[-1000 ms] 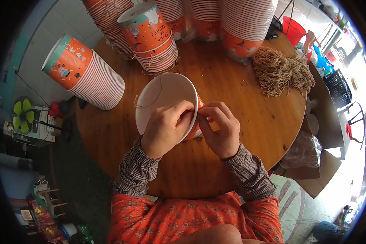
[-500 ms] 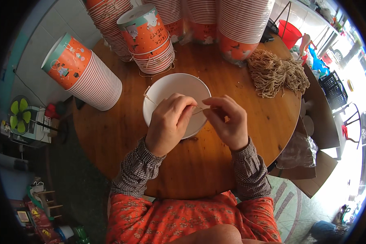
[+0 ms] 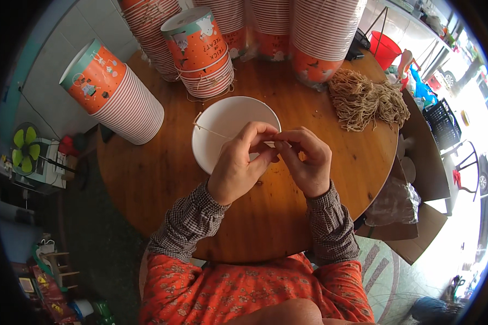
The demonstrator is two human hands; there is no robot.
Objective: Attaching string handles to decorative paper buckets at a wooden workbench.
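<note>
Just closed gap between left hand (image 3: 241,165) and right hand (image 3: 310,162), now pinching string (image 3: 213,131) running from left rim of paper bucket (image 3: 238,111) on surface (image 3: 276,230), so hiding its far end.

Dark lettering (image 3: 218,49) is printed on one teal-banded orange bucket (image 3: 196,60) and two bucket stacks (image 3: 273,43) behind it.
</note>
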